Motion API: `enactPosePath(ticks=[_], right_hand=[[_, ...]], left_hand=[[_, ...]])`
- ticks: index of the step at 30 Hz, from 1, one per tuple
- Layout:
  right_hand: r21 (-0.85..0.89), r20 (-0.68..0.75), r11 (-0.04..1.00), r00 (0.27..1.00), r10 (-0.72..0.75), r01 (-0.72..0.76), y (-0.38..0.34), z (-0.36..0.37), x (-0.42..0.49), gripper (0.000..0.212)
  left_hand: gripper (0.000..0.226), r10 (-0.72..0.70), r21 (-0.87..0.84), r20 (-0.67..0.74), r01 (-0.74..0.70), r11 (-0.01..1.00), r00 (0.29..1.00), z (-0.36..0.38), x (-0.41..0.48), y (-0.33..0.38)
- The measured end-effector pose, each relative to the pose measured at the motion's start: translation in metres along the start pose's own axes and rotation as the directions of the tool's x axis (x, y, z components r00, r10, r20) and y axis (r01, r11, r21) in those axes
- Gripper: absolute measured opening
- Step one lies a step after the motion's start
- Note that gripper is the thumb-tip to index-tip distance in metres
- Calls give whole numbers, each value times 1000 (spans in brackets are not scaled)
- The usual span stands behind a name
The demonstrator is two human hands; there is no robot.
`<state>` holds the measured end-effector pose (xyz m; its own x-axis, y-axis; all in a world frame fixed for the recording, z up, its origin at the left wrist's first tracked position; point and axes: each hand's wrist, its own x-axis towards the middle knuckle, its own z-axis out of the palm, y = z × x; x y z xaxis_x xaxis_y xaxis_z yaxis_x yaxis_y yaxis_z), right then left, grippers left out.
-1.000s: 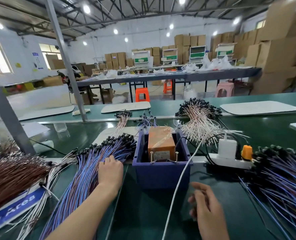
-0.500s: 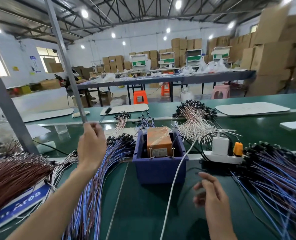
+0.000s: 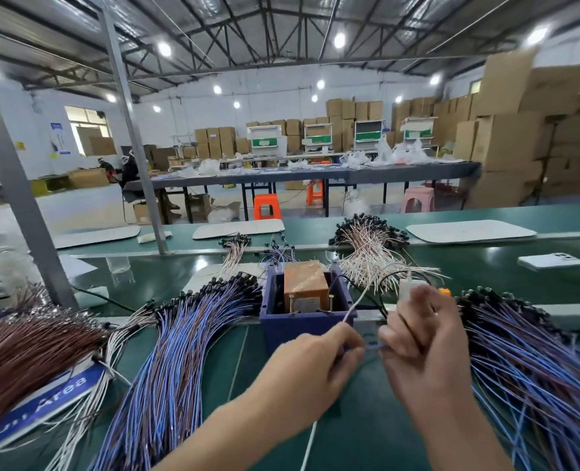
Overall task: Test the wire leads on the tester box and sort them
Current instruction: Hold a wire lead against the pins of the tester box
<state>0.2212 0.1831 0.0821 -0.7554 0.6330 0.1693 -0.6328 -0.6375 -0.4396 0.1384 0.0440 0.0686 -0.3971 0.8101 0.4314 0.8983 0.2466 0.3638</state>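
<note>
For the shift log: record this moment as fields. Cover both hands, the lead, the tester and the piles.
left hand: pinches a blue wire lead
right hand: pinches the same lead; a short stretch shows between the hands
tester box: blue, just behind the hands, brown block inside; lead held in front of it, not on its pins
left pile: blue leads, left of the box
right pile: blue leads, right of the box
brown leads: far left
white leads: behind the box
</note>
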Motion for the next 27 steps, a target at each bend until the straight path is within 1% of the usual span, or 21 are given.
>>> enactPosePath(ticks=[2, 3, 4, 6, 8, 10, 12, 13, 15, 16, 17, 18, 19, 20, 21, 22, 24, 27], right_hand=[[61, -19, 998, 1000, 5, -4, 6, -10, -8, 15], [104, -27, 995, 1000, -1, 4, 10, -14, -12, 13], [133, -33, 991, 999, -8, 13, 14, -16, -14, 12], [135, -45, 990, 999, -28, 33, 19, -18, -16, 13], [80, -67, 995, 996, -51, 56, 18, -20, -15, 16], [-2, -98, 997, 992, -74, 75, 12, -24, -10, 20], [-82, -130, 993, 987, -95, 84, 2, -31, -4, 21], [-125, -143, 989, 985, -97, 80, -4, -36, -1, 20], [-210, -164, 977, 984, -76, 41, -12, -48, 5, 19], [-248, -171, 969, 984, -53, 9, -15, -55, 7, 19], [-282, -174, 959, 985, -20, -31, -15, -60, 8, 19], [-311, -172, 947, 985, 21, -75, -12, -65, 8, 19], [-339, -165, 933, 984, 64, -117, -8, -69, 8, 19], [-372, -154, 915, 983, 105, -156, -2, -72, 7, 21], [-411, -140, 892, 980, 140, -186, 4, -75, 6, 25], [-453, -124, 866, 977, 172, -210, 11, -75, 5, 28], [-518, -90, 819, 968, 232, -245, 26, -73, 3, 37], [-585, -43, 767, 955, 294, -263, 43, -67, 3, 52]], left_hand=[[11, 6, -123, 62, 2, 992, 998, 2, -6, 0], [11, 15, -157, 79, -3, 988, 997, 2, -8, 1], [11, 18, -161, 91, -3, 987, 996, 2, -9, 2], [10, 16, -118, 129, -1, 993, 991, 1, -9, 5], [12, 12, -31, 207, -6, 999, 978, -2, -10, 4], [18, 2, 102, 286, -32, 994, 958, -12, -11, -1], [24, -26, 280, 331, -72, 957, 943, -23, -13, -14], [26, -19, 376, 329, -113, 920, 944, -29, -14, -22], [25, -11, 558, 306, -170, 812, 952, -47, -16, -31], [26, 14, 633, 272, -190, 751, 962, -56, -16, -33], [33, 66, 694, 201, -189, 694, 977, -64, -17, -34], [39, 146, 724, 102, -174, 667, 984, -69, -20, -33], [40, 250, 730, 2, -172, 662, 968, -70, -23, -31], [36, 346, 725, -65, -194, 661, 936, -68, -25, -27], [31, 407, 707, -84, -234, 667, 909, -62, -26, -20], [26, 460, 686, -76, -289, 668, 884, -54, -25, -15], [20, 511, 638, -48, -367, 677, 858, -35, -23, -9], [18, 546, 599, -35, -420, 682, 837, -2, -22, -13]])
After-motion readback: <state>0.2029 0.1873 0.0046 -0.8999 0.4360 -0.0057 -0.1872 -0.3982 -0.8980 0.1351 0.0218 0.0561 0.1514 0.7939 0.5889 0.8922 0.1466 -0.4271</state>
